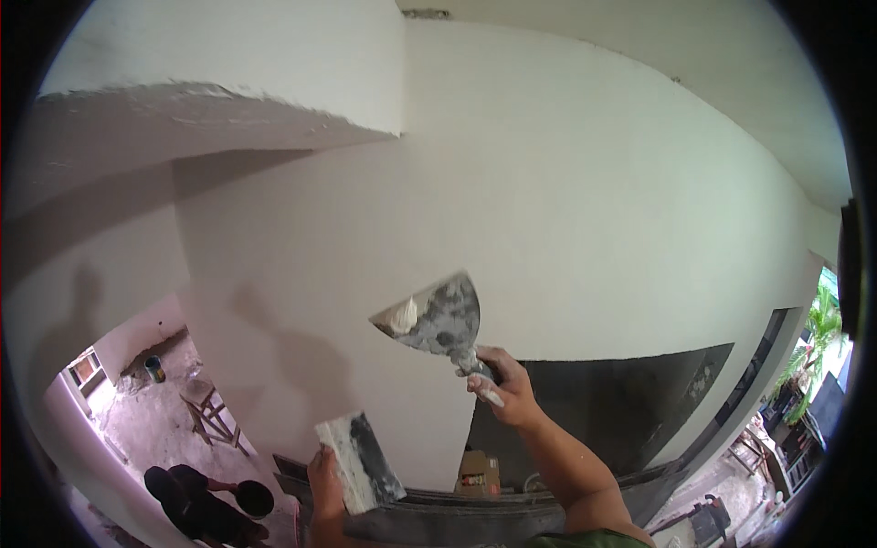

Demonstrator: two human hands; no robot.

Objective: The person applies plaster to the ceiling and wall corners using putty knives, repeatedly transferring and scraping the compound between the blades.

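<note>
Knife [455,321] gripped by its handle [479,370] in the right hand [508,387], near the middle of the view, with fingers closed around it and pale smears about the grip. Wide blade turned upward and leaning left, grey and stained over much of its face, with a dab of white putty [403,317] toward its left corner. Held up in front of the pale wall [594,228]; impossible to tell whether touching it. Lower and to the left, well apart from the knife, a flat rectangular board [359,464], gripped along its left edge by the left hand [325,477], tilted, with whitish matter down one side and dark grey down the other. On the wall, beyond the left hand, a soft shadow [311,361]. Behind the right forearm, a dark rectangular area [603,402], with a brown box [479,473] at its lower left. At lower left, seen from above, a co-worker [187,498] in dark clothes, with a dark bucket [254,499] at one hand. Farther back, on the pale floor [137,420], a wooden trestle [215,422] and a can [154,369]. At the far right, green leaves [823,320] in bright light.
</note>
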